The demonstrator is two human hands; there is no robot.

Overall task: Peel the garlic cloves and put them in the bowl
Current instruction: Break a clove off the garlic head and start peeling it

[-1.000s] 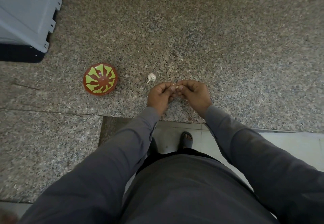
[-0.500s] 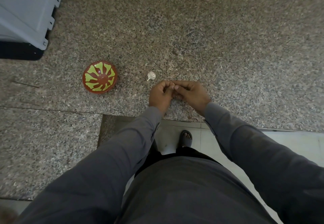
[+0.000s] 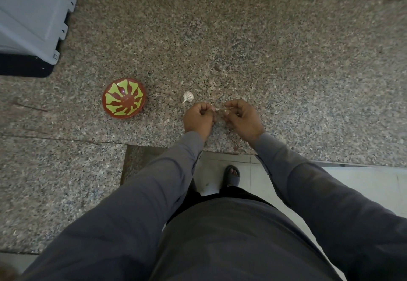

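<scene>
The garlic clove [image 3: 218,109] sits just above frame centre, held between the two hands over the counter [image 3: 286,60]. The left hand [image 3: 198,116] pinches its left end with curled fingers; the right hand [image 3: 242,116] pinches the pale skin at its right end. Compared with half a second earlier, the hands have drawn slightly apart, exposing a pale strip between the two grips. Judgement: skin is being pulled away, so peeling is in progress and not yet complete. The garlic bulb [image 3: 188,96] lies on the counter just above and left of the left hand. The bowl [image 3: 123,98] stands further left, well apart; no cloves are visible inside it
</scene>
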